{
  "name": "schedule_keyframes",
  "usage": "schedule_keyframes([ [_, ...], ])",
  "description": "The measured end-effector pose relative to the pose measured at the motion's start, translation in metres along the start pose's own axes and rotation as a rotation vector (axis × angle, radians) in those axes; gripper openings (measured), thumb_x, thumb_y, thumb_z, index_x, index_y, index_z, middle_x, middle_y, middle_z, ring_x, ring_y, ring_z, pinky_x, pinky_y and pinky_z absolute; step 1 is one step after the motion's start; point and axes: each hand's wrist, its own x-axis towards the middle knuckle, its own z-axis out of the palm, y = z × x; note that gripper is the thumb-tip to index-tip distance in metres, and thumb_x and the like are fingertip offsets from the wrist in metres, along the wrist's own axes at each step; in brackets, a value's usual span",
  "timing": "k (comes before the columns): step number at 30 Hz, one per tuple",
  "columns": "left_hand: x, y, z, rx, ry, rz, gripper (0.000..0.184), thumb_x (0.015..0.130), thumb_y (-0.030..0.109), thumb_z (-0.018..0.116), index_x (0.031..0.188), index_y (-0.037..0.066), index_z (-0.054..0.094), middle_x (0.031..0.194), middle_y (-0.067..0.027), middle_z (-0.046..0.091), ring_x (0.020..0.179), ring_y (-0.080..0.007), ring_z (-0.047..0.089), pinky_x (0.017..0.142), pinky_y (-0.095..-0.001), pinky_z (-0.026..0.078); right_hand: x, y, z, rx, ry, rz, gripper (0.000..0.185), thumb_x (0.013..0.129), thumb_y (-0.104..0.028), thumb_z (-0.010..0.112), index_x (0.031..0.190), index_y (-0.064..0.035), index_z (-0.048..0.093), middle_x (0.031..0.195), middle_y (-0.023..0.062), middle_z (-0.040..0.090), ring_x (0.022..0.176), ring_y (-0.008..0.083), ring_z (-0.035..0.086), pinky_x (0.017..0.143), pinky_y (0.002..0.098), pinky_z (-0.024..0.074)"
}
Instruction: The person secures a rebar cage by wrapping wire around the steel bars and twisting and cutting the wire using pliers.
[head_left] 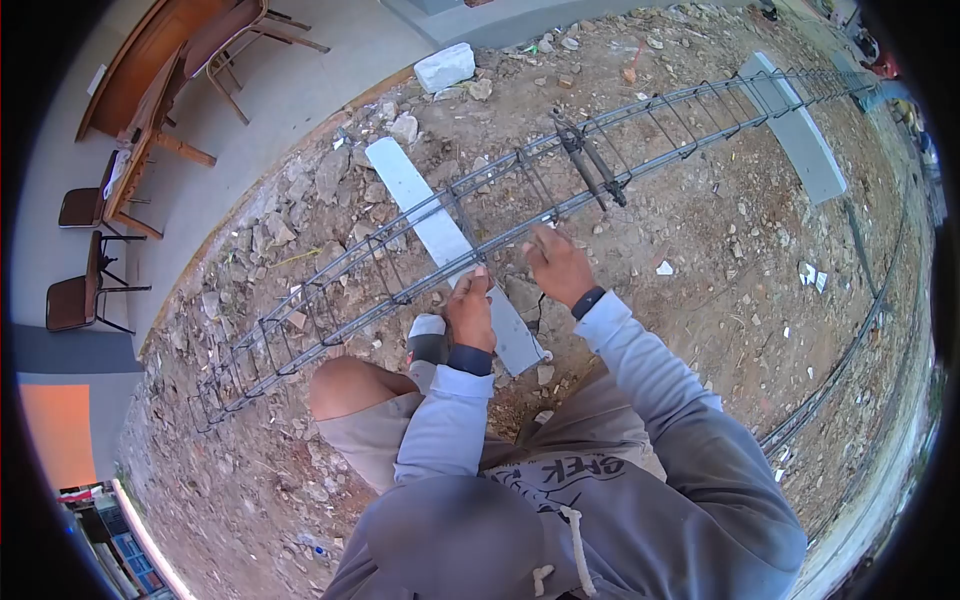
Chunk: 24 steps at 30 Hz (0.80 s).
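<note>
A long rebar cage (378,300) of thin rods and square stirrups runs diagonally before me. It lies across a pale board (402,180) and, farther off, a second pale board (815,150). My left hand (470,312) is at the near rods, its fingers pinched together; whatever they hold is too small to make out. Just to the right, my right hand (560,265) has curled fingers close to the same rods, with their contents hidden. A dark tool with two long handles, resembling pincers (592,165), rests across the cage beyond my right hand.
Rubble and stones cover the dirt ground (690,290). A white block (445,67) sits by the paved edge. Chairs (75,300) and a wooden table (150,150) stand at left. Dark rods or cables (830,375) lie at right. People appear at the far right edge.
</note>
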Motion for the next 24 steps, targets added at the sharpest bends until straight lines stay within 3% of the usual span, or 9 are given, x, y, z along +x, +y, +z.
schedule_keyframes([
  [1,0.000,-0.009,-0.002,-0.026,-0.010,-0.011,0.022,0.088,0.036,0.057,0.087,0.015,0.062,0.084,0.0046,0.060,0.083,-0.0082,0.051,0.075,-0.0296,0.034,-0.022,-0.007,0.014,0.201,-0.187,0.089,0.031,0.083,-0.021,0.055,0.110,-0.0061,0.057,0.096,0.0180,0.063,0.086,0.0369,0.060,0.077,0.0438,0.0464],
  [3,0.006,-0.018,0.001,-0.077,-0.042,-0.006,0.021,0.089,0.034,0.057,0.087,0.013,0.062,0.084,0.0032,0.060,0.079,-0.0082,0.052,0.072,-0.0286,0.036,-0.056,0.001,0.053,0.435,-0.127,0.027,0.023,0.088,-0.017,0.053,0.103,-0.0022,0.061,0.070,0.0094,0.062,0.056,0.0208,0.059,0.053,0.0321,0.0478],
  [4,0.009,-0.019,-0.003,-0.208,-0.133,-0.108,0.021,0.089,0.030,0.057,0.087,0.009,0.062,0.083,0.0003,0.061,0.073,-0.0091,0.053,0.066,-0.0262,0.038,-0.064,-0.009,0.054,0.541,-0.138,0.166,0.021,0.088,-0.016,0.052,0.101,-0.0024,0.061,0.070,0.0079,0.061,0.053,0.0176,0.057,0.049,0.0299,0.0456],
  [6,0.013,-0.019,0.000,-0.115,-0.115,-0.048,0.023,0.089,0.028,0.057,0.089,0.006,0.062,0.083,-0.0016,0.061,0.071,-0.0102,0.053,0.063,-0.0251,0.039,-0.074,-0.028,0.049,0.757,-0.161,0.458,0.019,0.088,-0.014,0.051,0.097,-0.0029,0.063,0.068,0.0050,0.059,0.048,0.0112,0.053,0.042,0.0255,0.0412],
  [9,0.026,-0.030,-0.005,0.053,-0.051,0.051,0.022,0.088,0.023,0.059,0.085,0.002,0.063,0.077,-0.0019,0.059,0.066,-0.0092,0.049,0.060,-0.0256,0.039,-0.069,-0.024,0.050,0.936,-0.173,0.694,0.017,0.088,-0.014,0.053,0.095,-0.0039,0.064,0.066,0.0022,0.056,0.043,0.0081,0.047,0.036,0.0230,0.0334],
  [12,0.026,-0.016,-0.011,0.204,0.034,0.110,0.021,0.086,0.021,0.059,0.083,0.000,0.064,0.073,-0.0021,0.058,0.065,-0.0080,0.048,0.058,-0.0261,0.038,-0.057,-0.010,0.060,0.985,-0.104,0.864,0.015,0.086,-0.012,0.054,0.093,-0.0036,0.064,0.063,0.0019,0.054,0.041,0.0071,0.042,0.036,0.0229,0.0289],
  [18,0.041,0.028,-0.026,0.351,0.086,0.376,0.021,0.087,0.019,0.059,0.094,0.000,0.064,0.079,-0.0041,0.061,0.073,-0.0092,0.052,0.065,-0.0256,0.041,-0.026,0.004,0.110,0.899,0.081,0.680,0.018,0.082,-0.009,0.052,0.095,-0.0027,0.063,0.066,0.0036,0.057,0.044,0.0075,0.043,0.037,0.0228,0.0284],
  [22,0.055,0.050,-0.030,0.556,0.119,0.492,0.021,0.085,0.018,0.058,0.096,0.000,0.064,0.088,-0.0112,0.065,0.081,-0.0195,0.060,0.074,-0.0310,0.046,-0.011,-0.011,0.098,1.074,-0.006,0.735,0.017,0.080,-0.006,0.055,0.094,-0.0013,0.063,0.072,0.0050,0.060,0.048,0.0092,0.049,0.039,0.0231,0.0329],
  [24,0.065,0.052,-0.030,0.619,0.073,0.515,0.023,0.084,0.018,0.059,0.099,0.001,0.065,0.090,-0.0122,0.065,0.082,-0.0194,0.061,0.073,-0.0315,0.047,-0.007,-0.014,0.097,1.141,-0.014,0.748,0.015,0.079,-0.005,0.058,0.093,-0.0006,0.064,0.071,0.0046,0.061,0.049,0.0103,0.053,0.040,0.0243,0.0353],
])
